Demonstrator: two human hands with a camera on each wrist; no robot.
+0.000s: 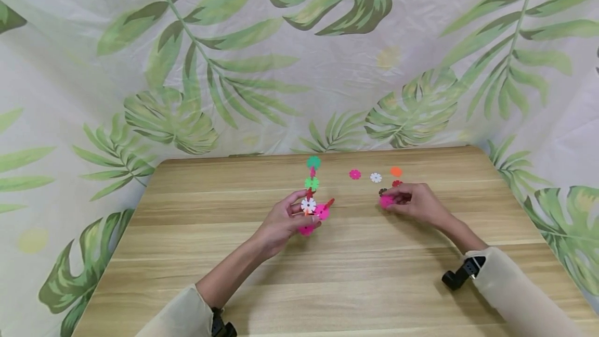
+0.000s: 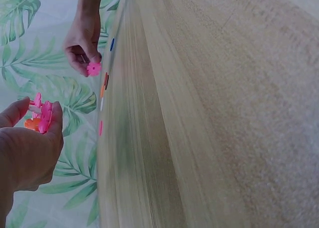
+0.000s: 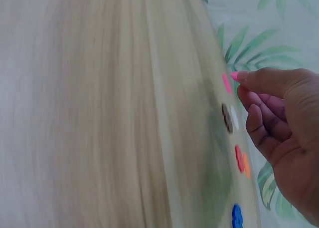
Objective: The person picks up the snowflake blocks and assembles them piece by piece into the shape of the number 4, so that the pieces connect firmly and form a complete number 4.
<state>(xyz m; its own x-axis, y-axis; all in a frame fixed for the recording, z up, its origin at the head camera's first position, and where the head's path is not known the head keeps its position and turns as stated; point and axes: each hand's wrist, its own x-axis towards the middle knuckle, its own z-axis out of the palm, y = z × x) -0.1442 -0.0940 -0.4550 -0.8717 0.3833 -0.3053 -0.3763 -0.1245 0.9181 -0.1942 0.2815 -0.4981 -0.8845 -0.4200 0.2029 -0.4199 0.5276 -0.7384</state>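
My left hand (image 1: 276,228) grips a chain of interlocking plastic snowflake discs. A teal disc (image 1: 314,162) tops it, with a light green disc (image 1: 311,183) and a white disc (image 1: 308,205) lower down. Near the fingers a pink disc (image 1: 321,212) carries a red one sticking out to the right. An orange disc (image 2: 32,123) in that chain shows in the left wrist view; the palm side hides part of the rest. My right hand (image 1: 418,203) pinches a single pink snowflake disc (image 1: 386,201) between thumb and forefinger, held above the table and apart from the chain.
Loose discs lie toward the table's back: a pink one (image 1: 355,174), a white one (image 1: 376,177), an orange one (image 1: 396,171), a red one (image 1: 397,183), a brown one (image 1: 382,191) and a blue one (image 3: 237,217). Behind the wooden table (image 1: 187,274) hangs a leaf-print cloth (image 1: 337,77).
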